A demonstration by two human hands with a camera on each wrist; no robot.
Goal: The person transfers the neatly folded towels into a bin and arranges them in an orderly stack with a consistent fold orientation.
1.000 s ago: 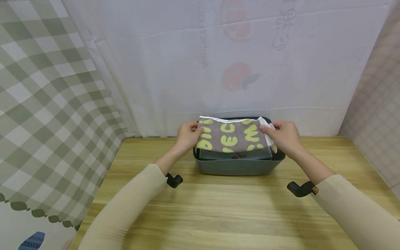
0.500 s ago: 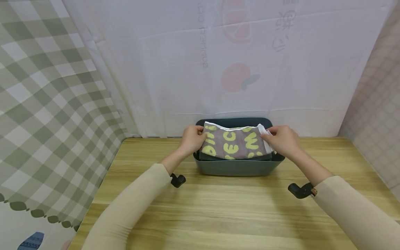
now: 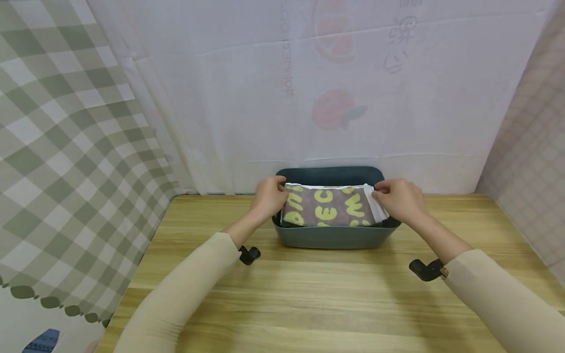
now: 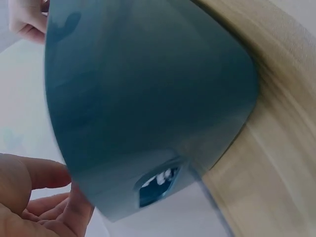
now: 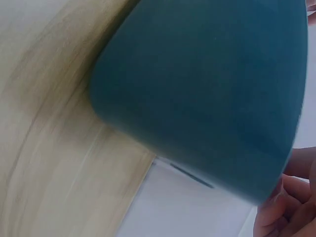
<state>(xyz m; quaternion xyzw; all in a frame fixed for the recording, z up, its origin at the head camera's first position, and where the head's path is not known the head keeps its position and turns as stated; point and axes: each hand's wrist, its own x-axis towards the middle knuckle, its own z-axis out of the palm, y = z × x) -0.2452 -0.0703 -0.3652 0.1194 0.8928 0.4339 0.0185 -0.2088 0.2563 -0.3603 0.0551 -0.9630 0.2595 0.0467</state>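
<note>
A folded mauve towel point(image 3: 325, 207) with yellow lettering and a white border lies inside a grey-green plastic bin point(image 3: 337, 238). At the towel's left end, my left hand point(image 3: 270, 197) pinches its edge between thumb and fingers. My right hand point(image 3: 400, 197) has its thumb and fingers on the white border at the right end. In the left wrist view, the fingertips of the left hand point(image 4: 44, 202) disappear behind the bin's rim. The right wrist view shows the curled right hand point(image 5: 291, 207) beside the rim, its fingertips partly hidden.
The bin stands at the back of a wooden table point(image 3: 326, 299), close to a white printed curtain point(image 3: 247, 98). Checked cloth point(image 3: 66, 137) hangs at the left, with a paler grid-patterned cloth point(image 3: 534, 147) at the right. The bin has a handle hole point(image 4: 158, 187) in one end.
The towel has moved down into the bin and now lies flatter, its back edge lower. Both hands came down slightly with it. The dark inner back wall of the bin has come into view.
</note>
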